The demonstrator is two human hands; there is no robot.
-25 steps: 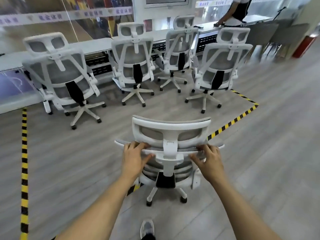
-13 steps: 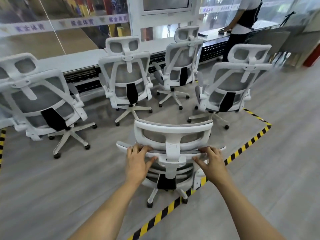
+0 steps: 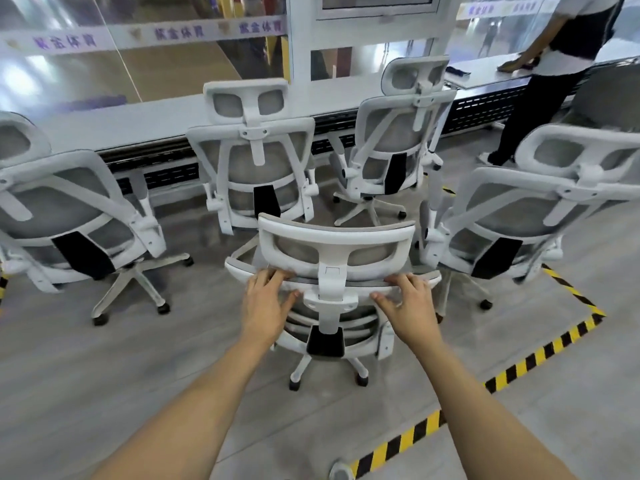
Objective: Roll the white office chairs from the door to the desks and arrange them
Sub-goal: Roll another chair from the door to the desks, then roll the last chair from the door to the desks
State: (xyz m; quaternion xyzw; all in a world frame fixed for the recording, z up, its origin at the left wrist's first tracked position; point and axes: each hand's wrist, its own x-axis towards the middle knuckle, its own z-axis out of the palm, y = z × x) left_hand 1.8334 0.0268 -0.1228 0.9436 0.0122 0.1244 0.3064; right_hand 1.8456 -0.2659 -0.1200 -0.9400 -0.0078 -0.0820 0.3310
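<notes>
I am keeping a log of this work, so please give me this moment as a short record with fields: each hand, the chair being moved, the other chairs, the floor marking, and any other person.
left hand: grip on top edge of the pushed chair's backrest, left of the headrest post
right hand: grip on same edge, right of the post
pushed chair: upright, back toward camera
parked chairs: four, facing the desk
floor tape: yellow-black
other person: standing at desk, far right
</notes>
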